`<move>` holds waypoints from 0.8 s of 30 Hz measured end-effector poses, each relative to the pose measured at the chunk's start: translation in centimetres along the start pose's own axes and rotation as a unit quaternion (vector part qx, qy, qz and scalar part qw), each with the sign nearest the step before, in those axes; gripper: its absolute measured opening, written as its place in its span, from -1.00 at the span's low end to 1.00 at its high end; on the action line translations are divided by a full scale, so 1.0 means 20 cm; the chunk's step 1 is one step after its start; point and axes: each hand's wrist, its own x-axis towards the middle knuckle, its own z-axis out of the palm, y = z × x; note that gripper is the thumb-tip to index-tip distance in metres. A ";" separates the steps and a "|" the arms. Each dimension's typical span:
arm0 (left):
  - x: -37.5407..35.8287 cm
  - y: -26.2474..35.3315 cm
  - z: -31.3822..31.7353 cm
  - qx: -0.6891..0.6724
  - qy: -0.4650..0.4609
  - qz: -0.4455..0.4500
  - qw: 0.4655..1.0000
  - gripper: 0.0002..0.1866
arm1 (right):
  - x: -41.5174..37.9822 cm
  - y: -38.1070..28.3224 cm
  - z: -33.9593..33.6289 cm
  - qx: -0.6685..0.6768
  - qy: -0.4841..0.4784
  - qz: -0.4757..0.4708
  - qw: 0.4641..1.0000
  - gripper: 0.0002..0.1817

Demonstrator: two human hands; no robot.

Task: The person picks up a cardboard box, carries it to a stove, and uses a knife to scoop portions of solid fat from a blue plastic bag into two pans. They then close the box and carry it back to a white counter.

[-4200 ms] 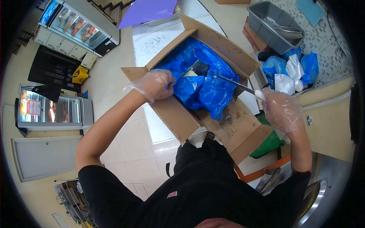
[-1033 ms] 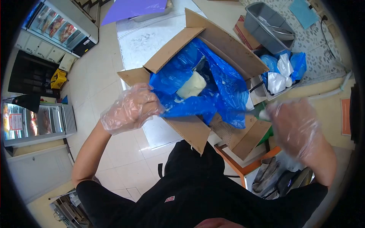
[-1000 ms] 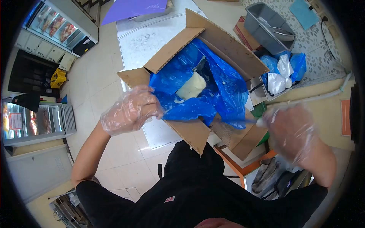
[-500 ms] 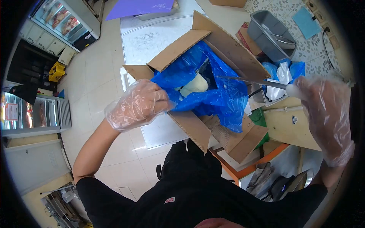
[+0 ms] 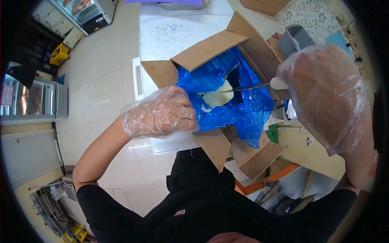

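Note:
An open cardboard box (image 5: 210, 48) stands on a white surface, lined with a blue plastic bag (image 5: 253, 95). Inside the bag lies a pale, off-white block (image 5: 219, 96), partly covered by the plastic. My left hand (image 5: 162, 113), in a clear plastic glove, is closed on the bag's left edge. On the right, my gloved right hand (image 5: 326, 93) is wrapped around the white handle of a knife (image 5: 249, 86). The blade points left into the box, its tip at the pale block; whether it touches cannot be made out.
A grey plastic tub (image 5: 296, 38) stands behind my right hand. Beyond the box, a purple sheet (image 5: 166, 1) lies over a tray. Another cardboard box (image 5: 265, 5) is at the top. Glass-door fridges (image 5: 34, 97) line the left side, past the tiled floor.
My right hand has moved left and inward, bringing the knife tip from the bag's right side to the pale block. My left hand keeps its grip on the bag. The view has shifted slightly.

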 end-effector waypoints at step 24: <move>-0.02 0.00 0.12 -0.028 0.134 0.001 0.991 -0.56 | 0.42 -0.52 0.65 0.162 -0.331 0.022 0.929 -0.62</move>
